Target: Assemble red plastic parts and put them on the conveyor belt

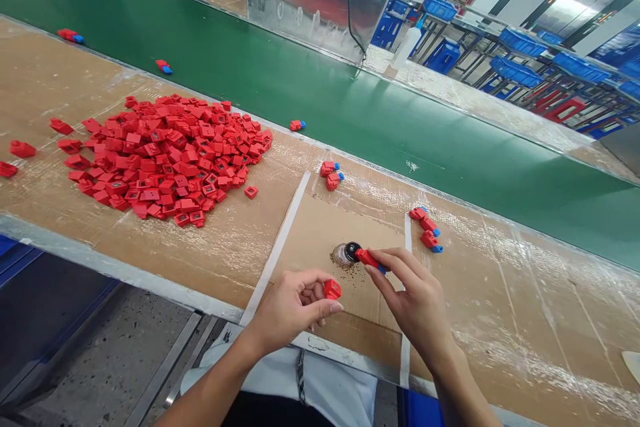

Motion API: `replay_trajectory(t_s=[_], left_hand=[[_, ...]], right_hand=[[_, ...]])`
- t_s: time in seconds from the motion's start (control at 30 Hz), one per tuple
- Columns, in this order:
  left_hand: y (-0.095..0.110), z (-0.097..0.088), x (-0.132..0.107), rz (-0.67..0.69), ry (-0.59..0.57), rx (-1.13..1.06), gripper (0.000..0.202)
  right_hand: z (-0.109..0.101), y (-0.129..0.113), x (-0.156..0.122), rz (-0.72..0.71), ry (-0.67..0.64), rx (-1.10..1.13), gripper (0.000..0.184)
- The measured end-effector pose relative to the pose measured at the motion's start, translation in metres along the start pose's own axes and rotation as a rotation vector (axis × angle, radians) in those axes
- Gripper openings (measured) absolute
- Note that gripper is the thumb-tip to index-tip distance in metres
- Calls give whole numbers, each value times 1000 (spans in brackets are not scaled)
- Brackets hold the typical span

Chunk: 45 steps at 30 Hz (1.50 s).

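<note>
Red plastic block with a blue tip (369, 258) is sitting in the closed grip of the right hand (415, 297), pinched between thumb and fingertips, with its red end touching a small round container with a black disc on top (347, 255). Brown grains (354, 278) are lying scattered just below that container. Just beside it, the left hand (290, 312) is holding a square red plastic block (333, 289) in a closed grip at its fingertips. Both hands are working above a brown cardboard sheet (335, 227) that is bordered by white tape strips (281, 247) and is covering the surface. Small red-and-blue blocks (330, 175) are lying near the sheet's far edge, and three more (426, 228) are resting in a short row to the right of the hands. Farther left, a large heap of loose red plastic blocks (165, 157) is spreading across the surface, with a few strays around it. Beyond the surface, a green conveyor belt (280, 60) is carrying a few red-and-blue pieces (163, 67). Past the belt, a white plastic bottle (407, 47) is standing near blue plastic crates (520, 43) on metal racks.
</note>
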<state>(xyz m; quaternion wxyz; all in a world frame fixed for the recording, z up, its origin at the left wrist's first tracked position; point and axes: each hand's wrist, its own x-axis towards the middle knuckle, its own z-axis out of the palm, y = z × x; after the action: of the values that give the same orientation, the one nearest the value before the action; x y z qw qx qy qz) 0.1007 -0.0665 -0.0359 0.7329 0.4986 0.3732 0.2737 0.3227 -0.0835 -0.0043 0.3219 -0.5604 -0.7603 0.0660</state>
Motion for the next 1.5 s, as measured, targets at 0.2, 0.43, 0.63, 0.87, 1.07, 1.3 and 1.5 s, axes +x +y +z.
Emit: replay_trajectory(t_s=[0.2,0.43,0.63,0.87,1.07,1.3,1.5], left_hand=[[1,2,1,-24,-21,-53,26],[-1,6,7,-29,-41,-244,29],[-5,3,5,-36,-82,-250,26],[-1,3,3,-28,-129,-187,28],[1,2,4,-38,-156,-163,31],[-2,0,1,7,-164,-73,19],[4,-3,1,27,-192,111,9]], right_hand=[[-1,-2,1,-3,22,-14,17],[-6,-6,9,52,56,58,17],[-12,-30,-4,117,-5,229,18],[0,-39,-20,112,-53,276,18],[0,-37,-24,95,-94,285,20],[5,-41,-29,67,-128,255,15],[17,-44,-37,76,-142,302,17]])
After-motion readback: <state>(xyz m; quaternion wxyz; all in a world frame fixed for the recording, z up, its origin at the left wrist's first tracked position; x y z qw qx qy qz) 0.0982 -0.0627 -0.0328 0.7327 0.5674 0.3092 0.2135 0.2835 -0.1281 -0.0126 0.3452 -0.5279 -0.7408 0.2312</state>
